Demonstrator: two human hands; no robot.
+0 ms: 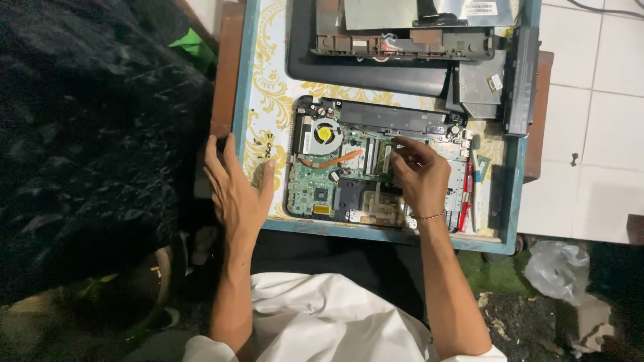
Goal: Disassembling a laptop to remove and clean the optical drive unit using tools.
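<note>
Opened laptop base [376, 167] lies mid-table, green circuit board bare, round fan with yellow hub at its upper left, copper pipe across. Right hand [419, 175] pinches fingertips together on the board's memory slots; what they grip, I cannot tell. Left hand [236, 191] rests flat, fingers spread, on the table's edge [249, 100].

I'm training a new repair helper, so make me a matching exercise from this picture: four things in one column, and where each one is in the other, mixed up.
Things:
1. left hand
2. right hand
3. fan
4. red screwdriver

Places:
A. upper left part of the open board
B. flat on the table's left edge
C. fingertips on the board's middle
D. lying right of the board

Pairs: 1-B, 2-C, 3-A, 4-D
</note>
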